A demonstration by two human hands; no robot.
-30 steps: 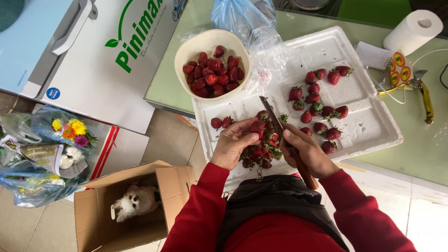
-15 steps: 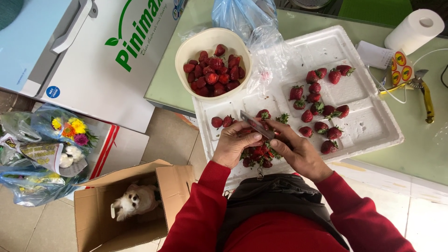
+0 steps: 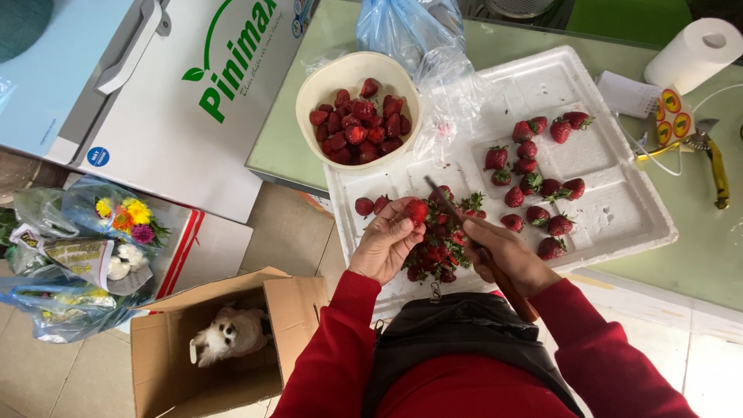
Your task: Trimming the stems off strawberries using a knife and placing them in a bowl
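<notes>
My left hand [image 3: 385,242] holds a red strawberry [image 3: 416,210] at its fingertips above the white foam tray [image 3: 619,217]. My right hand [image 3: 505,251] grips a wooden-handled knife [image 3: 453,210], its blade pointing up-left beside the held berry. Between both hands lies a pile of cut strawberry tops and scraps [image 3: 437,251]. Several whole strawberries with green caps [image 3: 542,186] lie on the tray to the right. A cream bowl [image 3: 325,85] full of trimmed strawberries stands at the tray's upper left.
A clear blue plastic bag [image 3: 410,31] lies behind the bowl. A paper towel roll [image 3: 693,50] and yellow-handled shears [image 3: 716,166] sit at right. Below left, a cardboard box [image 3: 217,340] holds a small white dog [image 3: 224,334]; wrapped flowers [image 3: 85,240] lie on the floor.
The knife blade swung from pointing up over the pile to lying across it, then lifted beside the berry. My left hand raised a strawberry out of the pile.
</notes>
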